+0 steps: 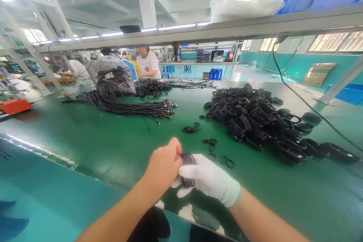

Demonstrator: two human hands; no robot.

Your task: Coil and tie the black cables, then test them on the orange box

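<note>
On the table (pixel 93 140), cables (pixel 133 106) lie left; coils (pixel 259 117) right; bands (pixel 189 130) between.

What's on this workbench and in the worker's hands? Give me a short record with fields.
Left hand: bare, fingers curled beside the coiled black cable; exact grip hidden
Right hand: white-gloved, gripping the coiled black cable
Work surface: green table
Right side: large pile of coiled cables
Beyond the hands: small black bands, scattered
Farther left: uncoiled cable bundle; behind it, clear plastic bag holding black cables
Background: person in striped shirt
</note>
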